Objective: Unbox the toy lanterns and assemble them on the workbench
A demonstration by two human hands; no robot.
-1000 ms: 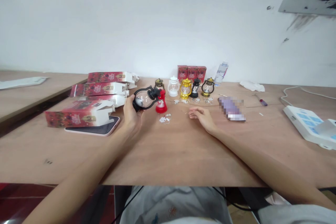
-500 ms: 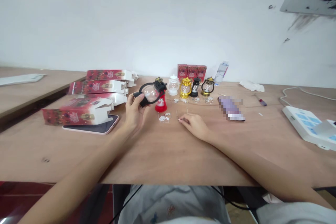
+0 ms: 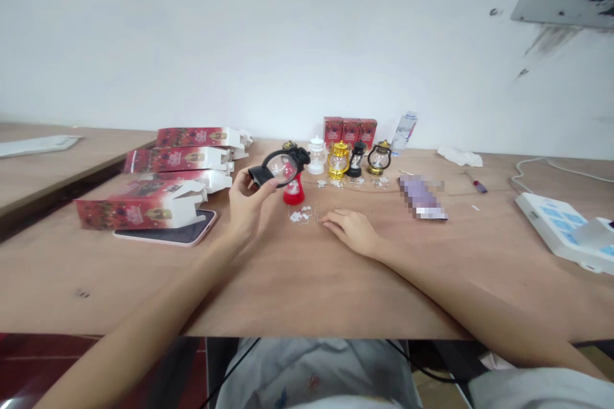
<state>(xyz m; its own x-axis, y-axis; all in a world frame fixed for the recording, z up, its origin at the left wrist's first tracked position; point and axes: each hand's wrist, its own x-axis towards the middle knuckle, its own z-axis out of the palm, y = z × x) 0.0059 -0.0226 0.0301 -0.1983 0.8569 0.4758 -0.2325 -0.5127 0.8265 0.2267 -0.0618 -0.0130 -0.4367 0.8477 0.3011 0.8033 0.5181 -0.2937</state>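
A black toy lantern with a clear globe [image 3: 260, 175] lies tilted in my left hand [image 3: 247, 204], its base between thumb and fingers and its top pointing right. Behind it stands a red lantern [image 3: 294, 193], partly covered. My right hand [image 3: 354, 231] rests low over the table, fingertips pinched on a thin bent wire [image 3: 317, 212]. Small white pieces [image 3: 300, 216] and bits of wire lie just left of that wire. Farther back stand a white lantern [image 3: 316, 156], a gold lantern [image 3: 338, 161], a smaller black lantern [image 3: 355, 161] and a black-and-gold lantern [image 3: 379, 160].
Open red boxes [image 3: 139, 206] lie at the left, one over a phone [image 3: 196, 231]. Small red boxes [image 3: 351, 131] and a bottle [image 3: 405, 132] stand by the wall. Rightward are a purple packet [image 3: 422, 197], a screwdriver [image 3: 480, 186], tissue [image 3: 459, 156] and a power strip [image 3: 551, 223].
My left hand has turned the black lantern, and my thumb now lies along its near side. My right hand has shifted slightly left and toward me with the wire.
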